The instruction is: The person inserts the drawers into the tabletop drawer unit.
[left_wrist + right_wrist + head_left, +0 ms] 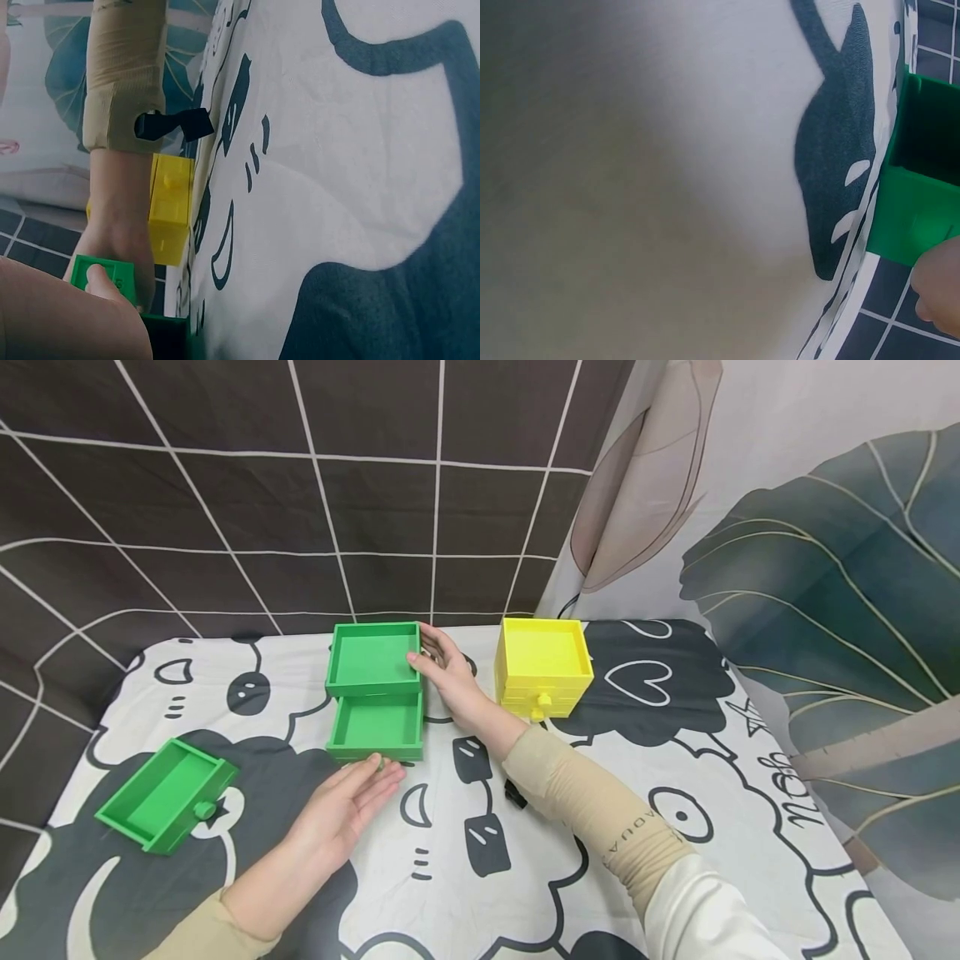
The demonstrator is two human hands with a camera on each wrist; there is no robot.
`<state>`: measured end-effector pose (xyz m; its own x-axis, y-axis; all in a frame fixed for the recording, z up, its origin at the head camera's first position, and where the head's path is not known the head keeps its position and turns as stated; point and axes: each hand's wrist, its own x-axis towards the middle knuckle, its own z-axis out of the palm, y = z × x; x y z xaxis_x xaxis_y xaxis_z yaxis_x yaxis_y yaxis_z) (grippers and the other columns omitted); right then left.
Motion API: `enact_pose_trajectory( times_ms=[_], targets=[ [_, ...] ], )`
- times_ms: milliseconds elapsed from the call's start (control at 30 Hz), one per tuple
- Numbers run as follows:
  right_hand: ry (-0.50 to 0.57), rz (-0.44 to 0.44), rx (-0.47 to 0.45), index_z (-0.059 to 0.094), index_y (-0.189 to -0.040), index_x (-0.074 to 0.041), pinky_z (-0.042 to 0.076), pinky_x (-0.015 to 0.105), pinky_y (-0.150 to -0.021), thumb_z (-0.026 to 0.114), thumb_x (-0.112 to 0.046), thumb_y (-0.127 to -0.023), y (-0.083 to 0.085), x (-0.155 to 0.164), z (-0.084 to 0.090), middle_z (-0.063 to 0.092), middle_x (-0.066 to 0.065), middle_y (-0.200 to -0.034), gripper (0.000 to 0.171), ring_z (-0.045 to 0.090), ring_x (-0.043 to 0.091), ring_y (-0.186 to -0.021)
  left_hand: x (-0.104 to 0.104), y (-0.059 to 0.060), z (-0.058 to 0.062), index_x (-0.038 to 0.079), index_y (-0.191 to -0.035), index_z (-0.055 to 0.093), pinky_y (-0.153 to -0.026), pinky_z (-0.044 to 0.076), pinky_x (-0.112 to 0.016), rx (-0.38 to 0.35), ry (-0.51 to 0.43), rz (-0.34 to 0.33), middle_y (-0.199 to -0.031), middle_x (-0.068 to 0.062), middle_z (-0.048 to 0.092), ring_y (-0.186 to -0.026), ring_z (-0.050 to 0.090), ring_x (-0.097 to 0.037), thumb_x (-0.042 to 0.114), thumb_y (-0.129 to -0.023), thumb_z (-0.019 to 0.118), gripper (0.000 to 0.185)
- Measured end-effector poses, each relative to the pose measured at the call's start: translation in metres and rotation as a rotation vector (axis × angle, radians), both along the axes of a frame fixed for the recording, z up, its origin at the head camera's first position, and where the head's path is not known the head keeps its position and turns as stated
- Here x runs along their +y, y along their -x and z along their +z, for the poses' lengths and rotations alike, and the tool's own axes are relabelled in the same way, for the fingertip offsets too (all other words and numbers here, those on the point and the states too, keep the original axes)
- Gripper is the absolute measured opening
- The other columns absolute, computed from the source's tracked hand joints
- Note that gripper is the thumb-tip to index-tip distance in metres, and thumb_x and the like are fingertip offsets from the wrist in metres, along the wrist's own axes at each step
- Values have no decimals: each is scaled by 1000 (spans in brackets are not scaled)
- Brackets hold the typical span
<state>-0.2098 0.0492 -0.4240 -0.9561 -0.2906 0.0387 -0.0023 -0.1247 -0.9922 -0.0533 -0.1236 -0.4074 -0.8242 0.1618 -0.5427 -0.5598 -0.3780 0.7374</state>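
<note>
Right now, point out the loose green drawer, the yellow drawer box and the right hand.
loose green drawer [161, 793], head view, its inner floor
yellow drawer box [542, 653], head view, its top tray
right hand [448, 677], head view, its back

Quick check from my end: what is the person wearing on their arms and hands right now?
Both hands, the left hand and the right hand, are bare, with no gloves. Each forearm has a snug beige sleeve ending at the wrist. The right one carries small dark lettering, too small to read surely, and a black strap at its cuff. A white sleeve shows above it.
</note>
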Motion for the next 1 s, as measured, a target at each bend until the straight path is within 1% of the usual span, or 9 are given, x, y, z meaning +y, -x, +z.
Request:
enact_pose_trajectory(
  times_ms=[233, 300, 467, 633, 767, 867, 1000],
  targets=[
    [3, 0, 0, 33, -163, -3, 28, 36, -137, 60, -10, -105, 0, 0, 0, 39, 16, -168, 65, 35, 29, -159, -2, 0, 0, 3, -142, 44, -110, 57, -19, 10, 17, -9, -119, 1, 70, -106, 74, 0, 18, -115, 48, 32],
    [1, 1, 2, 33, -163, -3, 28, 36, -137, 60, -10, -105, 0, 0, 0, 39, 16, -168, 65, 35, 29, -159, -2, 0, 0, 3, -141, 44, -110, 57, -19, 9, 18, -5, -119, 2, 70, -107, 74, -1, 19, -114, 48, 31],
    [-8, -8, 5, 33, -163, -4, 27, 36, -137, 60, -11, -105, -1, 2, 1, 40, 15, -168, 64, 35, 28, -159, -4, 1, -1, 4, -138, 46, -109, 57, -19, 10, 12, 12, -111, 5, 72, -111, 74, -5, 18, -114, 49, 28],
    [-10, -4, 2, 33, -164, -4, 27, 36, -137, 59, -11, -106, 1, 2, -1, 39, 15, -168, 64, 35, 28, -159, -3, 3, 0, 4, -137, 46, -110, 57, -18, 13, -1, 11, -113, 4, 73, -108, 74, -3, 18, -114, 50, 28],
    [-13, -3, -1, 33, -164, -4, 28, 35, -137, 59, -11, -106, 1, 1, -1, 39, 14, -168, 64, 36, 28, -159, -2, 5, 0, 5, -135, 48, -110, 57, -19, 13, -11, 21, -114, 4, 73, -110, 74, -4, 18, -114, 50, 25],
    [-14, -4, -1, 33, -164, -4, 28, 35, -137, 59, -12, -106, 0, 1, -1, 39, 14, -168, 63, 36, 28, -159, -1, 7, -1, 6, -131, 49, -109, 58, -19, 17, -20, 33, -111, 4, 73, -110, 74, -5, 17, -114, 50, 21],
    [-15, -3, -2, 33, -164, -4, 28, 35, -137, 60, -12, -106, 0, 0, -1, 40, 14, -168, 64, 36, 28, -159, 0, 12, -2, 7, -129, 50, -107, 59, -19, 26, -33, 43, -107, 5, 73, -105, 75, -3, 15, -114, 49, 17]
  ],
)
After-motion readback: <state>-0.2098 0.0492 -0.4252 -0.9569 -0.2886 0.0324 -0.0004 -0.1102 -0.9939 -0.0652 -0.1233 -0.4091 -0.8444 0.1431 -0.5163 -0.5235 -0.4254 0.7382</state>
